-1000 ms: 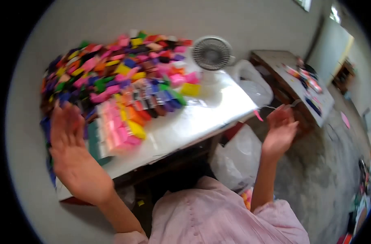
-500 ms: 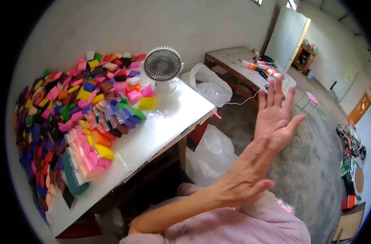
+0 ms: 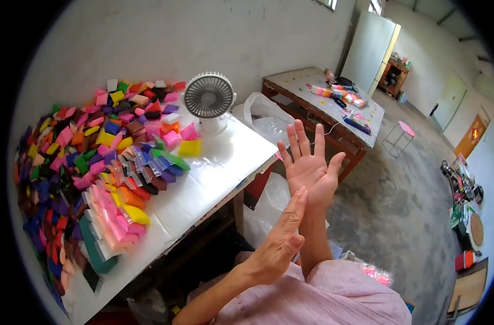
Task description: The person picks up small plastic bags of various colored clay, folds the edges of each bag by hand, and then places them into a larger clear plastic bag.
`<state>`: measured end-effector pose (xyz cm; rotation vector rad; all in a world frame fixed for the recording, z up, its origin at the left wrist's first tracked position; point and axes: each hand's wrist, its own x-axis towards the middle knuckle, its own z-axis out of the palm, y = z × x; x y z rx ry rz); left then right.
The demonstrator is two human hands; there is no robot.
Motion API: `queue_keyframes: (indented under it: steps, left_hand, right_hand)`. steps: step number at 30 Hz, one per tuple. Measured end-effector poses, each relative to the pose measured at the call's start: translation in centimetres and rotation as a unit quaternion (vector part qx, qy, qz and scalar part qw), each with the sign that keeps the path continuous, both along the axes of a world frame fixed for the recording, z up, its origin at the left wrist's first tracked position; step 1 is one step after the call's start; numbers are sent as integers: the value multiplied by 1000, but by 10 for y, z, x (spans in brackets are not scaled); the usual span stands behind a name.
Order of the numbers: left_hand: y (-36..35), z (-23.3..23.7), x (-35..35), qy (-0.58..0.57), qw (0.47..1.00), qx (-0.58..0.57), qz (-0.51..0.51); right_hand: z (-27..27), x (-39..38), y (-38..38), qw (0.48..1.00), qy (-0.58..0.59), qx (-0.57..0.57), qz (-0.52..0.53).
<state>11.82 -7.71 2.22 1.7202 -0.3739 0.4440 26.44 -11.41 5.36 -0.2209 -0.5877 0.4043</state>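
My right hand (image 3: 312, 176) is raised in front of me, palm facing me, its fingers spread and nothing in it. My left hand (image 3: 276, 238) lies with straight fingers against the heel of the right palm, thumb sticking out, and I see nothing held there. To the left of both hands is a white-topped table (image 3: 225, 168). On it is a large heap of small colourful packets (image 3: 89, 135). A row of clear-wrapped pink packets (image 3: 114, 216) lies near its front edge, beside a dark green strip (image 3: 97, 246).
A small white fan (image 3: 209, 97) stands at the table's back. Behind the hands are a plastic bag (image 3: 268, 116) and a second, low table (image 3: 301, 81) with colourful packs and tools. A pink-topped stool (image 3: 405, 129) stands on the concrete floor (image 3: 398, 216).
Both hands have moved left, the right one also lower. The left hand's fingers have come up against the base of the right palm. The view has shifted slightly.
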Motion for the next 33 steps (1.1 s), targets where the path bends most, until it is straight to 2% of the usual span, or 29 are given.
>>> queue_keyframes:
  steps: [1, 2, 3, 4, 7, 10, 13, 16, 19, 22, 26, 28, 29, 30, 33]
  left_hand:
    - [1, -7, 6, -32, 999, -27, 9]
    - [-9, -5, 45, -40, 974, 90, 202]
    - [-24, 17, 108, -42, 898, 202, 389]
    - [-25, 29, 139, -36, 771, 305, 558]
    - [8, 22, 58, -16, 924, 183, 336]
    - [16, 15, -27, -15, 996, 31, 84]
    - [24, 0, -37, -57, 983, 72, 160]
    - [41, 1, -62, -47, 971, 127, 197]
    - [57, 6, -95, -70, 928, 158, 329]
    - [75, 12, -130, -90, 857, 187, 473]
    - [94, 4, -177, -116, 759, 153, 622]
    - [100, 0, -194, -147, 721, 128, 665]
    - [105, -5, -203, -146, 697, 164, 682]
    - [107, -8, -208, -168, 694, 134, 687]
    - [109, -19, -219, -152, 693, 193, 677]
  right_hand:
    - [-1, -2, 3, 1000, 3, 0, 8]
    - [-3, -3, 5, 1000, -3, 4, 10]
    - [-5, -3, 7, 1000, -8, 7, 17]
    - [-8, -2, 9, 999, -12, 9, 29]
    - [-3, -9, 22, 999, -5, -8, 47]
    - [2, -22, 36, 997, -42, -39, 61]
    - [4, -39, 53, 989, -94, -77, 78]
    - [-1, -53, 71, 979, -140, -117, 89]
    - [0, -65, 86, 962, -198, -153, 111]
    - [5, -67, 103, 936, -264, -199, 123]
    - [8, -70, 133, 918, -274, -238, 160]
    - [12, -74, 145, 916, -269, -248, 166]
    - [13, -76, 150, 913, -276, -250, 169]
    - [15, -78, 154, 910, -284, -251, 169]
    - [18, -83, 167, 902, -294, -253, 188]
